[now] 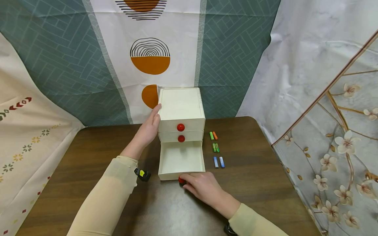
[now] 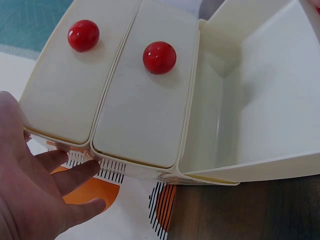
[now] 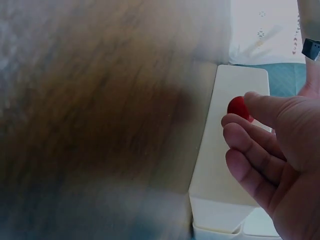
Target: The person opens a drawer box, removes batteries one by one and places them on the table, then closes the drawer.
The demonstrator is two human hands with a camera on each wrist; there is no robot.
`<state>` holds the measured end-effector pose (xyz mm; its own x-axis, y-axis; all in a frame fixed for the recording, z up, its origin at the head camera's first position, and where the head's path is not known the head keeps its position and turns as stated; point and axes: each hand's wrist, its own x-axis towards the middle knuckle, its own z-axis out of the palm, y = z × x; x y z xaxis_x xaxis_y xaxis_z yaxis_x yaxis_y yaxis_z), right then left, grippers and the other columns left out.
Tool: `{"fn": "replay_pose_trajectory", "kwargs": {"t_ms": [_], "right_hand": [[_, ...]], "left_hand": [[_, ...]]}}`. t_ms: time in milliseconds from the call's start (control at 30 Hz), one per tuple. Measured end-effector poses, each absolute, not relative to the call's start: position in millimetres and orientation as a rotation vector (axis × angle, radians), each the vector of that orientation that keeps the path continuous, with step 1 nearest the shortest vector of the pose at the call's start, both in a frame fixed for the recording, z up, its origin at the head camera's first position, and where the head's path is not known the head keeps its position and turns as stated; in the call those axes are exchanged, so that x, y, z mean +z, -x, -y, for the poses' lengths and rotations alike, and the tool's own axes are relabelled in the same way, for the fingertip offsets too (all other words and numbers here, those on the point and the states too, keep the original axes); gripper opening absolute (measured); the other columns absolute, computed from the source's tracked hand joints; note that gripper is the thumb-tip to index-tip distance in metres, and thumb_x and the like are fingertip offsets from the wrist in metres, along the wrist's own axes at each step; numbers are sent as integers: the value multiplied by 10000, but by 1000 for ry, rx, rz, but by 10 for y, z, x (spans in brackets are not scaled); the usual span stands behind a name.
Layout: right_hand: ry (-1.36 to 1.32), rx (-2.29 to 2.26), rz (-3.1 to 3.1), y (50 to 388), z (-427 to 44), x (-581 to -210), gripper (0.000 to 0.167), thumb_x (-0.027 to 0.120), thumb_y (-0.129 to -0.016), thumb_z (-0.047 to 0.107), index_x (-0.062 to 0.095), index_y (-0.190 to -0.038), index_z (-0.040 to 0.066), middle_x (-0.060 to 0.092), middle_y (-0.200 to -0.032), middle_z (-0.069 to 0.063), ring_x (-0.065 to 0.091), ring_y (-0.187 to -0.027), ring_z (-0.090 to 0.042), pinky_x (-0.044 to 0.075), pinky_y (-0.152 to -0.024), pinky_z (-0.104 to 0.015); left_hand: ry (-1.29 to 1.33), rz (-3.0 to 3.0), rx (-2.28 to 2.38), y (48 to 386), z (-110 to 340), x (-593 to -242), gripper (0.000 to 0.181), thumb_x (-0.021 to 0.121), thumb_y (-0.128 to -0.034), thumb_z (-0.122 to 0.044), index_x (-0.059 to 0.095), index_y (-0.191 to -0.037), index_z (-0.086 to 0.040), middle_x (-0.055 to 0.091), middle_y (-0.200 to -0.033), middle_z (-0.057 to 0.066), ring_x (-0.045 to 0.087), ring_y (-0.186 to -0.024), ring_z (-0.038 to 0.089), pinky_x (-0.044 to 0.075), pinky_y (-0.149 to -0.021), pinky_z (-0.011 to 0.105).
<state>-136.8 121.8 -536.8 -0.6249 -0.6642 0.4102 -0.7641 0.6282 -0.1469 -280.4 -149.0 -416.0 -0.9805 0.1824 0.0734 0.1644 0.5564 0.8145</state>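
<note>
A white drawer unit (image 1: 181,105) with red round knobs stands at the back of the table. Its bottom drawer (image 1: 181,160) is pulled out and its inside looks bare; the two upper drawers are closed. My left hand (image 1: 148,128) rests against the unit's left side near the top, fingers extended along the side wall in the left wrist view. At the bottom drawer's front, my right hand (image 1: 203,186) pinches the red knob (image 3: 239,107) between thumb and fingers. Right of the unit lie green and orange batteries (image 1: 213,135), green batteries (image 1: 216,147) and blue batteries (image 1: 219,162), in pairs.
The brown wooden table (image 1: 112,144) carries the unit and the batteries. Behind it hangs a teal and white patterned cloth (image 1: 230,59). A flowered cloth (image 1: 325,147) borders the right side, a cream cloth (image 1: 23,131) the left.
</note>
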Motion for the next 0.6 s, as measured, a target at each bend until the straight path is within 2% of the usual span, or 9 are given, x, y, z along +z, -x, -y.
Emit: {"fn": "replay_pose_trajectory", "kwargs": {"t_ms": [200, 600], "right_hand": [[-1137, 437, 2573, 1380, -1183, -5381, 295, 838, -1009, 278, 772, -1289, 213, 820, -1131, 99, 787, -982, -73, 640, -717, -338], [-1078, 402, 2514, 1437, -1135, -5409, 218, 859, -991, 282, 779, -1190, 242, 819, -991, 130, 780, -834, -51, 582, -572, -311]], "left_hand": [[-308, -2757, 1442, 2806, 1493, -4165, 641, 186, -1166, -515, 99, -1789, -391, 136, -1845, -8, 203, -1676, 300, 171, -1343, 572], [-305, -2763, 1444, 2802, 1496, -4172, 641, 190, -1169, -525, 104, -1789, -388, 147, -1843, 2, 215, -1673, 301, 183, -1341, 572]]}}
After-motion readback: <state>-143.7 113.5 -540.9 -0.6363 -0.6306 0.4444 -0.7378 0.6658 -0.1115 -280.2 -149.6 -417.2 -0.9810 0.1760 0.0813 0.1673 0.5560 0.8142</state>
